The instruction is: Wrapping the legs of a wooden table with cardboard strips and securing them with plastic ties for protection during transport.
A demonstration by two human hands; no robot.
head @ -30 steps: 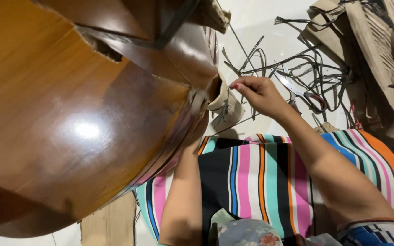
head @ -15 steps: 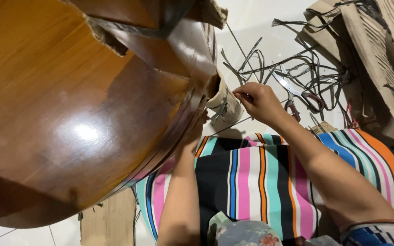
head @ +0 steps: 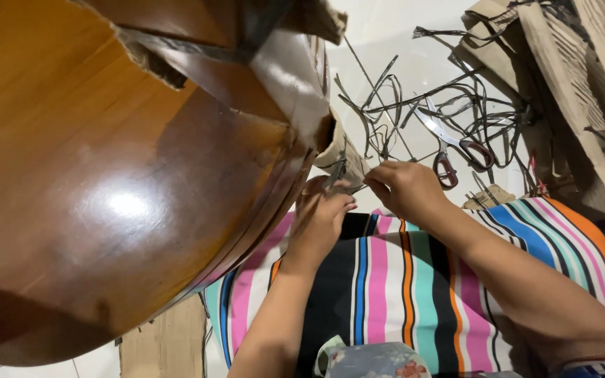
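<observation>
Left of the striped cloth on the person's lap, a large glossy brown curved wooden body fills the view, tilted against the knees. Its far edge is wrapped in torn brown cardboard, and most of the polished face already lies bare, so the unwrapping seems well along; the corner piece and what binds it appear to be what is left. Just above the cloth, the left hand pinches a thin dark strap at that cardboard edge, its grip narrow and closed on the strap. Beside it the right hand holds the same strap's other run between fingertips. Above the cloth on the white floor lie cut dark straps, red-handled scissors, and cardboard scraps.
</observation>
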